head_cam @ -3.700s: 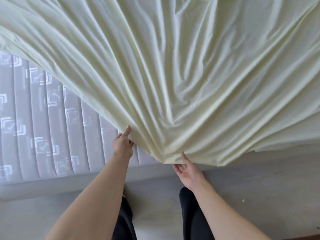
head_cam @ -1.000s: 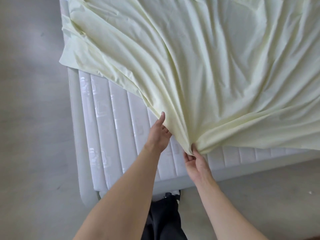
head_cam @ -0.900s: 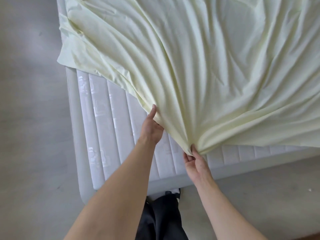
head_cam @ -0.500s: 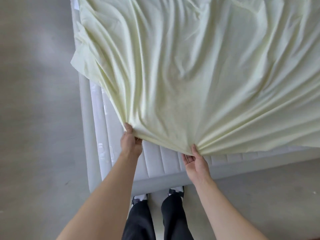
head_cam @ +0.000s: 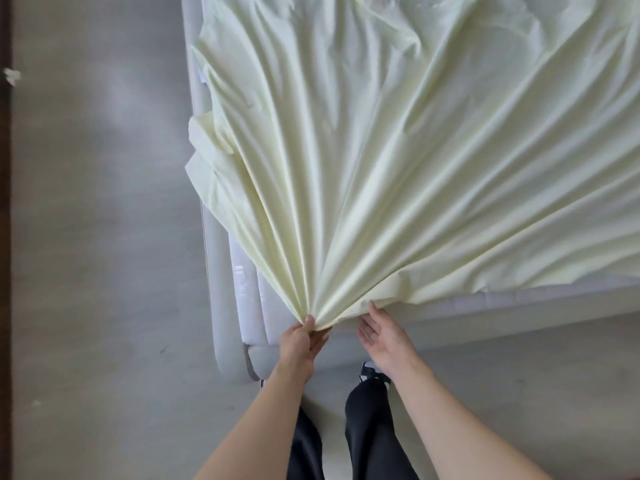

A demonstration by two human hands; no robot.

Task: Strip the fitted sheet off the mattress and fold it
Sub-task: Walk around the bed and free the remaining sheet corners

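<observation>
Here the left hand [head_cam: 300, 341] pinches a gathered corner of the pale yellow fitted sheet [head_cam: 398, 161], which fans loose over the white quilted mattress [head_cam: 247, 299]; the right hand [head_cam: 382, 336], fingers relaxed, touches the hem beside it, likely needing to grip before folding begins

Sheet [head_cam: 398, 161] smooth cloth, slight sheen; mattress [head_cam: 249, 306] quilted fabric; floor [head_cam: 104, 271] matt.

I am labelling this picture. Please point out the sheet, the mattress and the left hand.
sheet [head_cam: 398, 174]: head view, middle of the spread cloth.
mattress [head_cam: 251, 317]: head view, bare quilted corner.
left hand [head_cam: 300, 342]: head view, back of the hand.
</observation>
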